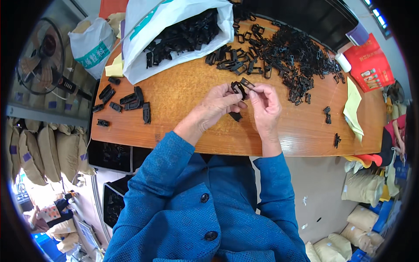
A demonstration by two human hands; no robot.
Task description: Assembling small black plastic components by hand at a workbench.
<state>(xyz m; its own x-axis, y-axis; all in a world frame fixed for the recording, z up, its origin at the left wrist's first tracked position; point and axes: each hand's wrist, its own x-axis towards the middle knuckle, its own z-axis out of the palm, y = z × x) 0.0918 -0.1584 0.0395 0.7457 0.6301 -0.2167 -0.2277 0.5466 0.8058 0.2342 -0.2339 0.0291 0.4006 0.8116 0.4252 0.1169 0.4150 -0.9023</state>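
Over the middle of the wooden table point(187, 126), my two hands meet at chest height. My left hand point(216, 107) is closed on a black plastic clip-like part point(238, 89). Pinched between thumb and finger of my right hand point(267, 107) is a small black plastic frame point(247, 83), held against the part in my left hand. Fingers partly cover both pieces, so I cannot tell whether they are joined. Below the fingers another black piece point(236, 116) shows, partly hidden.
A white bag point(135, 65) full of black parts lies open at the back. Heaped black frames point(301, 56) spread across the back right. Several black assembled pieces point(133, 100) lie at left. Yellow paper point(353, 107) and a red bag point(371, 65) are at right.
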